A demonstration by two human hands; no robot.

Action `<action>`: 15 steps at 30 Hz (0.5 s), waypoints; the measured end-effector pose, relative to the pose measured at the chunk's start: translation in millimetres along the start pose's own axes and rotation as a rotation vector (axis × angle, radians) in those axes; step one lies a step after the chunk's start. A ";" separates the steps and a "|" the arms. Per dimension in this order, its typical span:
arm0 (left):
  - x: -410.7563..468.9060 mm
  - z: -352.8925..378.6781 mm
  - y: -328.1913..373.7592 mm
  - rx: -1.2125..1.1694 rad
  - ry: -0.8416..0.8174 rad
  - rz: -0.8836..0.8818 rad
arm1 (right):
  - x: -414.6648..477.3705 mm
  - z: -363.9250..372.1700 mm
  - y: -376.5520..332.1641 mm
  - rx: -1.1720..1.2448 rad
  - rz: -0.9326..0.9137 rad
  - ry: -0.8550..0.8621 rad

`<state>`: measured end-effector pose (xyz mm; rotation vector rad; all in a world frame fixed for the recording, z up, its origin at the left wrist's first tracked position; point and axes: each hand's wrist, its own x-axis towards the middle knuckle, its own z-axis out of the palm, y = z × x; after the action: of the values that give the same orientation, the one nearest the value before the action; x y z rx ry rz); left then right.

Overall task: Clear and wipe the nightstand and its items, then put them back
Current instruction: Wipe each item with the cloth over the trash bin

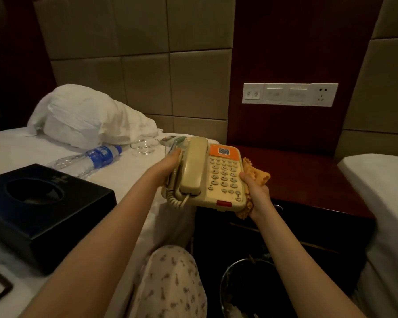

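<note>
Bed point(44, 143) on my left held the cleared stuff: black tissue box point(39, 203), water bottle point(87, 158) lying flat, glass point(145, 146) near pillow point(83, 118). Nightstand point(308, 180) top showed bare dark wood w/ wall switch panel point(290, 94) above, bin point(246, 290) on floor below. Task item = beige phone point(207, 177), held in air betw. bed edge & nightstand, handset seated in cradle, coiled cord point(177, 200) hanging at near-left corner. My hands were apart: left hand point(170, 162) clamped on phone's left side, right hand point(255, 191) gripped the right edge w/ orange cloth point(256, 172) bunched betw. palm & phone. Judgement: step = putting phone back or wiping it, can't tell which. To do well I'd keep it level so handset doesn't slide off, mind cord doesn't snag, set it down toward back of top, then pull cloth out from under so nothing's trapped.
</note>
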<state>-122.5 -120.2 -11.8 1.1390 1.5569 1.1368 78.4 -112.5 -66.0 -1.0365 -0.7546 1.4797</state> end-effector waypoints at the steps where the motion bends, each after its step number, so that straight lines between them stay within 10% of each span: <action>1: 1.0 -10.3 7.2 0.028 0.000 -0.027 | -0.5 9.1 1.4 0.015 -0.008 -0.020; 15: 18.0 -146.5 17.8 0.149 0.266 -0.285 | -4.8 133.6 50.6 0.052 0.140 -0.226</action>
<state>-264.3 -125.2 32.8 0.8483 1.9667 1.0219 -64.1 -114.1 -55.5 -0.9067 -0.8102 1.7495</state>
